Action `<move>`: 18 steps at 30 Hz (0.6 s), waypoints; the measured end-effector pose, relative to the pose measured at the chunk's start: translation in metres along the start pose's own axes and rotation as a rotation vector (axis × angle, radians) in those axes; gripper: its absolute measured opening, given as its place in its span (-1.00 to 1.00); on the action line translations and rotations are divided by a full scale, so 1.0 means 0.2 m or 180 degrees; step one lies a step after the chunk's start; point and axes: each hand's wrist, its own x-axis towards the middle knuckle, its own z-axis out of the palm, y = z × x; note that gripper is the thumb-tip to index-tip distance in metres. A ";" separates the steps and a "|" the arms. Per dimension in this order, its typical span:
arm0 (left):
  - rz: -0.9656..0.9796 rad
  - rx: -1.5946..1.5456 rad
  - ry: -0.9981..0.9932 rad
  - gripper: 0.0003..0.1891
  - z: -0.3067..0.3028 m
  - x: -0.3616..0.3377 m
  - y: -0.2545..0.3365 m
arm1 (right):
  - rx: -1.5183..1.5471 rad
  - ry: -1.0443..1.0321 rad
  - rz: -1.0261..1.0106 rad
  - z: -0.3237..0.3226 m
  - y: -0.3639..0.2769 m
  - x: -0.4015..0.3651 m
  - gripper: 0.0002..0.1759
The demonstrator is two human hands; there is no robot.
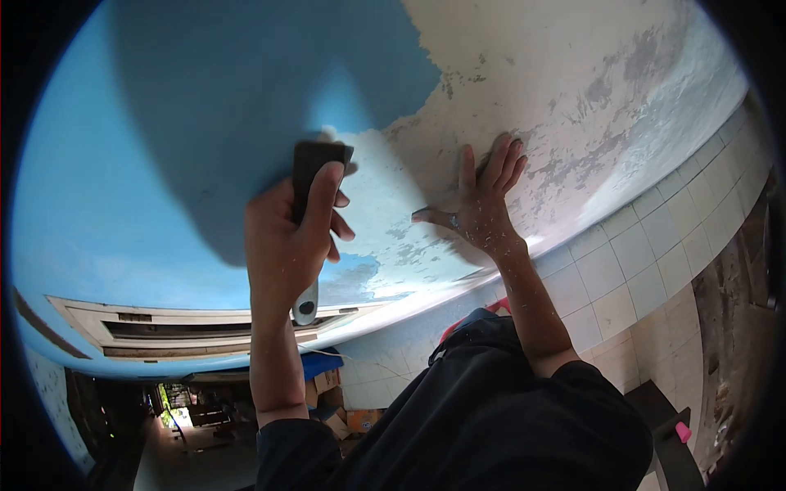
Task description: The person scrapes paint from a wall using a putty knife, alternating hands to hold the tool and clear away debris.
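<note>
My left hand (299,217) is wrapped round a scraper (308,159), its thumb pressed along the dark, flat blade. The pale handle end with a hole sticks out below the palm. The blade's tip lies at the ragged edge of the blue paint (344,106) on the wall. My right hand (487,196) is spread flat against the scraped, whitish part of the wall (565,106), thumb out to the side and holding nothing. Small pale flakes speckle its back and the wrist.
Pale tiles (630,245) line the lower wall on the right. A framed vent opening (176,329) is at lower left. Cardboard boxes (327,380) stand below near a blue sheet (322,362). A dark stand (667,417) with a pink object (683,431) is at lower right.
</note>
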 end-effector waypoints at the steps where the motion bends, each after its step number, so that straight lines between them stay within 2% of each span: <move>1: 0.0005 0.0136 -0.0028 -0.60 -0.01 0.01 0.01 | -0.0008 0.0029 -0.0001 0.00 0.01 0.01 0.65; 4: -0.0017 0.0440 -0.0208 -0.60 -0.02 0.04 0.10 | 0.0014 0.0003 -0.0008 0.00 0.00 0.00 0.64; 6: -0.0047 0.0298 -0.0183 -0.61 -0.01 0.03 0.07 | 0.0007 -0.0042 0.0000 0.00 0.01 0.00 0.64; 8: -0.0037 0.0227 -0.0119 -0.60 0.00 0.02 0.04 | 0.0201 0.0146 0.0052 0.03 0.00 -0.02 0.53; 9: 0.0005 0.0223 -0.0063 -0.60 -0.01 0.00 0.02 | 0.0284 0.0270 0.0086 0.04 0.02 -0.02 0.48; 13: 0.0444 0.0169 0.0062 -0.57 0.03 0.04 0.05 | 0.0212 0.0171 0.0055 0.03 0.01 -0.01 0.53; 15: 0.0377 0.0059 0.0046 -0.57 0.08 0.03 0.05 | -0.0010 -0.0101 -0.0027 0.00 0.01 0.00 0.63; 18: -0.0033 -0.0030 -0.0377 -0.60 0.19 0.02 -0.07 | -0.0110 -0.0146 -0.0167 -0.03 0.06 -0.03 0.54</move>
